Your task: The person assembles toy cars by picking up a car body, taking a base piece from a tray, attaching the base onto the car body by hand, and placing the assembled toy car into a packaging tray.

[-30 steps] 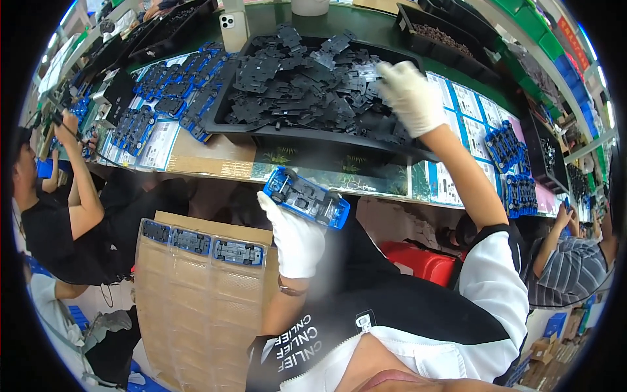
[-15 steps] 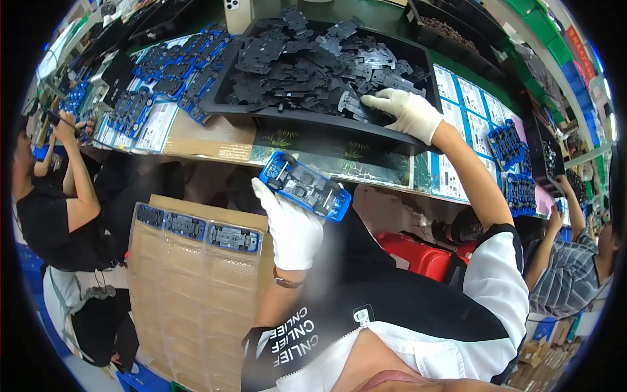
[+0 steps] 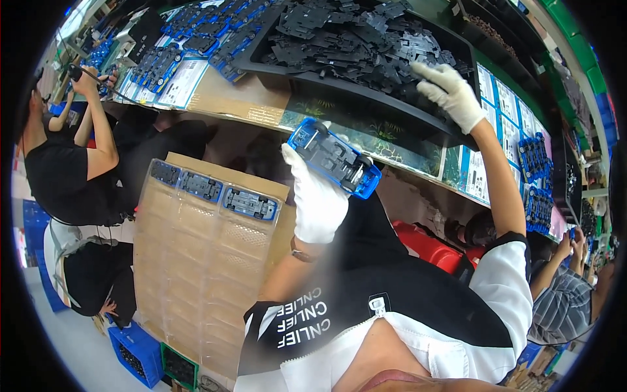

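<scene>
My gloved left hand [image 3: 319,202] is closed around a blue toy car [image 3: 332,159], which lies tilted with its dark underside facing up. Wheels and a metal axle show at its lower right end. Over the right part of a black tray [image 3: 366,91], my gloved right hand [image 3: 449,98] has its fingers stretched and apart, with nothing visible in them. Beneath and beside those fingers lies a heap of flat black chassis plates [image 3: 353,46]. Whether the fingertips touch the plates, I cannot tell.
Left of me, a clear blister tray [image 3: 202,274] on cardboard holds three toy cars along its far edge. Rows of blue cars [image 3: 157,68] lie on the bench at left, more [image 3: 535,160] at right. Co-workers sit on both sides. A red object [image 3: 424,247] is below the bench.
The view has shifted, so the bench sits higher and further right. My right hand has come away from a grey plate at the tray's near edge. The car in my left hand has turned.
</scene>
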Motion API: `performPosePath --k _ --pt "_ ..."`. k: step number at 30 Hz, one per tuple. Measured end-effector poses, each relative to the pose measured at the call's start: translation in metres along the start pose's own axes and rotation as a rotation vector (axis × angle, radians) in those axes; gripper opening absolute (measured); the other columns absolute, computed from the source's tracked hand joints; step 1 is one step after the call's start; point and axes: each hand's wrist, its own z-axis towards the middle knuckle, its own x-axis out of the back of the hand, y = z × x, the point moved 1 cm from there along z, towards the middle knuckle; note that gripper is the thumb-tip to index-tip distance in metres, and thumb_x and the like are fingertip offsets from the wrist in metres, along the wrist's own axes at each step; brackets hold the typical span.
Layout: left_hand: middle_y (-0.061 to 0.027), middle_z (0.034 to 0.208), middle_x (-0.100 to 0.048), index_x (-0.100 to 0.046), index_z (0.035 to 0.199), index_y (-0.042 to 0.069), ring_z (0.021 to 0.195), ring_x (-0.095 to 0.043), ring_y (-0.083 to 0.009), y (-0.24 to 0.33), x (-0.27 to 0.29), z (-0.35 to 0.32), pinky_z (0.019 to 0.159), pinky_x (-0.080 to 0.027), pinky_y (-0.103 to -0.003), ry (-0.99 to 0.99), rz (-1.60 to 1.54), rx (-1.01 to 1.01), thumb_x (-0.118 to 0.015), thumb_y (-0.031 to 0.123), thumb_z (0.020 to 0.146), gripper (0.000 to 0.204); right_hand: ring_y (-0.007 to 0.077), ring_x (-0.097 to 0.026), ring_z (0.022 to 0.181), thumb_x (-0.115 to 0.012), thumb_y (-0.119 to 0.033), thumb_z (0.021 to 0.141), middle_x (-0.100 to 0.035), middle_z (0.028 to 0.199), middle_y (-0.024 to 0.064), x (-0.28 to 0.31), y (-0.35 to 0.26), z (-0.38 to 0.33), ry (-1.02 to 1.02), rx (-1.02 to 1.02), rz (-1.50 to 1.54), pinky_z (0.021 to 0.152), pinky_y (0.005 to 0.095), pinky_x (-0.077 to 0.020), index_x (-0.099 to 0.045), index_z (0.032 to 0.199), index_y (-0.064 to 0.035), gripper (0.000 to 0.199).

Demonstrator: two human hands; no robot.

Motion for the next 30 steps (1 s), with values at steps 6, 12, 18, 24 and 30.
performPosePath --k 6,12,18,24,30 --pt "-0.0232 0.151 -0.034 -0.009 0.151 0.001 0.139 -0.035 -0.0357 -0.035 0.011 -0.004 0.122 -0.010 -0.051 0.304 0.863 -0.311 -0.056 0.039 0.098 0.081 0.0344 -0.061 0.097 -0.068 -0.020 0.086 -0.062 0.108 0.0199 -0.032 -0.109 -0.071 0.281 0.265 -0.015 0.083 0.0440 -0.0517 -0.063 0.129 -0.0114 0.044" --pt "-0.0288 0.156 -0.019 0.012 0.152 -0.002 0.146 -0.023 -0.0372 -0.025 0.014 -0.005 0.121 -0.010 -0.048 0.279 0.891 -0.232 -0.063 0.025 0.092 0.100 0.0378 -0.060 0.099 -0.073 -0.025 0.081 -0.061 0.111 0.0197 -0.091 -0.156 -0.092 0.190 0.112 0.066 0.084 0.0445 -0.0517 -0.062 0.129 -0.0158 0.050" --pt "-0.0128 0.146 -0.046 -0.031 0.151 0.005 0.131 -0.047 -0.0240 -0.012 -0.008 0.006 0.115 -0.033 -0.039 -0.238 -0.732 -0.111 -0.028 0.060 0.105 0.072 0.0365 -0.058 0.103 -0.073 -0.028 0.081 -0.057 0.113 0.0166 -0.107 -0.166 -0.087 0.229 0.086 -0.082 0.082 0.0459 -0.0521 -0.061 0.129 -0.0183 0.051" --pt "-0.0059 0.125 -0.061 -0.053 0.134 0.007 0.115 -0.057 -0.0175 -0.002 -0.024 0.005 0.100 -0.045 -0.033 0.273 -0.184 0.068 -0.047 0.048 0.104 0.051 0.0342 -0.057 0.107 -0.069 -0.029 0.082 -0.056 0.117 0.0154 -0.114 -0.162 -0.084 0.344 0.192 -0.246 0.092 0.0460 -0.0482 -0.064 0.123 -0.0149 0.043" --pt "-0.0059 0.112 -0.062 -0.053 0.125 0.008 0.101 -0.062 -0.0156 0.015 -0.021 0.013 0.089 -0.052 -0.032 0.251 -0.314 -0.010 -0.064 0.019 0.097 0.032 0.0225 -0.055 0.118 -0.074 -0.022 0.090 -0.059 0.122 0.0135 -0.118 -0.129 -0.100 0.299 -0.145 0.916 0.096 0.0341 -0.0473 -0.049 0.144 -0.0090 0.061"
